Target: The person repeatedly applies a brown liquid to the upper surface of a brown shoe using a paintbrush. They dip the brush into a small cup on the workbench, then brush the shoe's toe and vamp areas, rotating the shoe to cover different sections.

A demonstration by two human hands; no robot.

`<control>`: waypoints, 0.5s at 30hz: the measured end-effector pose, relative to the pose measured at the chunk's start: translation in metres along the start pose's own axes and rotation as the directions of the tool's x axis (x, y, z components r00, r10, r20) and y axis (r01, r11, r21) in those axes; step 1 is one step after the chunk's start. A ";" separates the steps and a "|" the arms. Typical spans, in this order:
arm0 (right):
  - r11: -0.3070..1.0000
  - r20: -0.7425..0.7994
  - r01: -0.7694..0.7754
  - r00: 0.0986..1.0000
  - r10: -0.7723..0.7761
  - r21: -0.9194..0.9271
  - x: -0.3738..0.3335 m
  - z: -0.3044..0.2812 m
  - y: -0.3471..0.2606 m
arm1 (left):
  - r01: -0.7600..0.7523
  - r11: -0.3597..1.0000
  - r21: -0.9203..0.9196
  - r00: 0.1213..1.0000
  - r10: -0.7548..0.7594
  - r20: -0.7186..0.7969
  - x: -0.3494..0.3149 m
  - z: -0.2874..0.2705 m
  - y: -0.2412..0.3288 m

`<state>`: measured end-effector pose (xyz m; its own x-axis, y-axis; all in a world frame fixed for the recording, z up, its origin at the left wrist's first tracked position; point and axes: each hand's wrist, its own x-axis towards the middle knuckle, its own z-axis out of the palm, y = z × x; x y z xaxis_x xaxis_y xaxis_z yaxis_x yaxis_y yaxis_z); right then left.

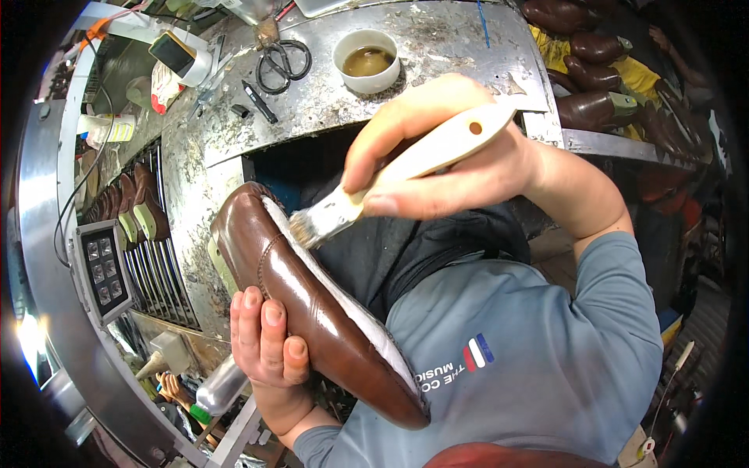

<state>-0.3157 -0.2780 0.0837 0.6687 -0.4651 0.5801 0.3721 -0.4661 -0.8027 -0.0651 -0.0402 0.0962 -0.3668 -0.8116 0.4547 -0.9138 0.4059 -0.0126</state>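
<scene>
My left hand point(269, 339) supports a glossy brown leather shoe upper point(300, 300) from its side, fingers curled over the leather; the thumb is hidden. The shoe is tilted, its pointed toe toward my body and its heel away. A white coated strip runs along its bottom edge. My right hand point(460, 148) grips the pale handle of a flat paintbrush point(441, 148). The brush's whitened bristles rest at or just beside the white strip near the heel; I cannot tell whether they touch.
On the worn metal bench point(312, 109) stand a white bowl point(367, 62) of brownish liquid, black-handled scissors point(282, 66) and a black marker point(259, 101). More brown shoes lie on a rack point(160, 265) at left and a shelf point(601, 140) at right. A lamp panel point(102, 269) is at left.
</scene>
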 end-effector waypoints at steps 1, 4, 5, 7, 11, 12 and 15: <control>0.997 -0.017 0.074 0.997 -0.074 -0.005 0.001 0.005 0.003 | -0.007 1.000 -0.001 1.000 0.007 0.002 0.001 -0.001 0.000; 0.989 -0.017 0.135 0.991 -0.136 -0.058 0.009 0.011 0.004 | -0.044 0.999 0.020 0.999 0.045 -0.005 0.006 -0.001 0.001; 0.984 -0.013 0.158 0.987 -0.159 -0.085 0.011 0.012 0.005 | -0.042 0.999 0.021 0.999 0.042 0.004 0.006 -0.002 0.002; 0.990 -0.057 0.113 0.991 -0.118 -0.084 0.014 0.015 0.004 | -0.039 0.999 0.022 0.999 0.039 0.020 0.007 -0.005 0.003; 0.996 -0.050 0.076 0.996 -0.079 -0.046 0.019 0.017 0.004 | 0.044 0.999 -0.022 0.996 -0.042 0.076 0.012 -0.012 0.006; 1.000 -0.023 0.022 0.999 -0.021 0.019 0.018 0.016 -0.002 | 0.092 0.995 -0.040 0.992 -0.088 0.092 0.009 -0.013 0.006; 0.992 0.019 0.048 0.999 -0.050 0.119 0.015 0.017 -0.008 | 0.065 0.997 -0.031 0.996 -0.063 0.069 0.002 -0.010 -0.001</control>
<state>-0.2981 -0.2684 0.0963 0.6610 -0.4271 0.6170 0.4774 -0.3950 -0.7849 -0.0632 -0.0375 0.1060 -0.3200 -0.8625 0.3920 -0.9299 0.3651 0.0444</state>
